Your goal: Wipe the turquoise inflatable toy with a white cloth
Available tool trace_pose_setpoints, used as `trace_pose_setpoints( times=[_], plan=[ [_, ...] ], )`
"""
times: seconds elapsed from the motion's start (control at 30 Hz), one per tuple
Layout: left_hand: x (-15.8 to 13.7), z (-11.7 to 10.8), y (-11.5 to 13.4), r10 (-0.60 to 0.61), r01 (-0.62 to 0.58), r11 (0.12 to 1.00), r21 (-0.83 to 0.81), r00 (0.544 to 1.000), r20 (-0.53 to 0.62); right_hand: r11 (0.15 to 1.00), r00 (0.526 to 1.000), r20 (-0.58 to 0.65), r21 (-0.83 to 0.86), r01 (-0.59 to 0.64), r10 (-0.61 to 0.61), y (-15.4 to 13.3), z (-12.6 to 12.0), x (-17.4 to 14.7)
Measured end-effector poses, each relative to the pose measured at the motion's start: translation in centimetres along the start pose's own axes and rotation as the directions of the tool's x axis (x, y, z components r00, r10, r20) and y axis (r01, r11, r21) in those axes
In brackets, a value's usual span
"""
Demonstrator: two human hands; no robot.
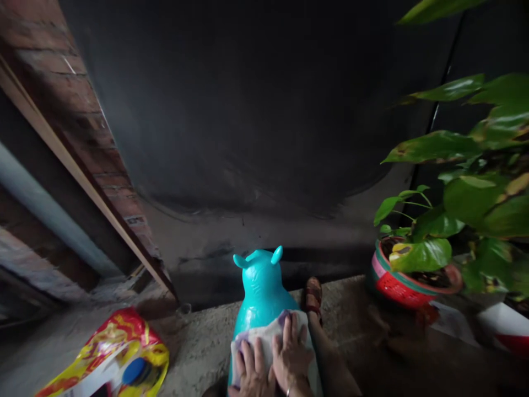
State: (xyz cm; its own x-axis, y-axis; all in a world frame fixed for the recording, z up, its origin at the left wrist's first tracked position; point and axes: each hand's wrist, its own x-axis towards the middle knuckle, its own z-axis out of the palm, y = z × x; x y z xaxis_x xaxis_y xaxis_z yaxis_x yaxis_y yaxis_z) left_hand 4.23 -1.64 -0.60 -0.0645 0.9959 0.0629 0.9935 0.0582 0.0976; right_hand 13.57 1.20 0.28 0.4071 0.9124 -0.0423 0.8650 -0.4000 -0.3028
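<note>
A teal toy (262, 298) stands on the concrete floor (198, 342), a pale cloth (264, 333) draped over its back. The left hand (252, 372) and right hand (291, 355) lie side by side, fingers spread flat, pressing the cloth against it.

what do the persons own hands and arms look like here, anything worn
Both hands are bare, with no gloves. The right hand has a thin bracelet at the wrist. The left hand shows no ring or band. No sleeves reach the visible wrists; the forearms are cut off by the frame edge.
</note>
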Motion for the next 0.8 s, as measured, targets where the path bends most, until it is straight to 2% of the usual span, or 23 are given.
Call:
trace_pose_setpoints(
  times=[0.07,0.2,0.37,0.5,0.63,0.73,0.8],
  plan=[
    [1.6,-0.7,1.1,-0.013,0.013,1.0,0.01,0.999,0.036,0.999,0.996,0.078,0.042,0.03,-0.034,-0.3,-0.4,3.1],
    [4.1,-1.3,2.8,0.013,-0.014,1.0,0.01,0.997,0.078,0.983,0.99,0.06,0.139,0.118,-0.127,0.0,-0.3,7.4],
    [4.9,-2.4,3.0,0.008,-0.006,1.0,-0.015,0.991,0.132,0.978,0.994,0.02,0.182,0.106,-0.111,0.4,1.2,7.8],
    [3.9,-4.4,1.9,0.078,-0.065,0.996,-0.058,0.961,0.266,0.984,0.995,-0.081,0.165,0.073,-0.06,1.5,2.1,4.6],
    [0.8,-5.4,0.4,0.181,-0.162,0.983,-0.082,0.902,0.393,0.971,0.97,-0.154,0.118,0.209,-0.19,3.9,1.8,-1.5],
    [-2.0,-4.9,-0.7,0.185,-0.156,0.982,-0.107,0.909,0.374,0.947,0.921,-0.255,0.054,0.317,-0.293,5.6,1.3,-6.4],
    [-3.4,-4.4,-1.4,0.17,-0.128,0.982,-0.141,0.921,0.349,0.944,0.906,-0.292,0.033,0.33,-0.307,6.3,1.3,-8.7]
  ],
)
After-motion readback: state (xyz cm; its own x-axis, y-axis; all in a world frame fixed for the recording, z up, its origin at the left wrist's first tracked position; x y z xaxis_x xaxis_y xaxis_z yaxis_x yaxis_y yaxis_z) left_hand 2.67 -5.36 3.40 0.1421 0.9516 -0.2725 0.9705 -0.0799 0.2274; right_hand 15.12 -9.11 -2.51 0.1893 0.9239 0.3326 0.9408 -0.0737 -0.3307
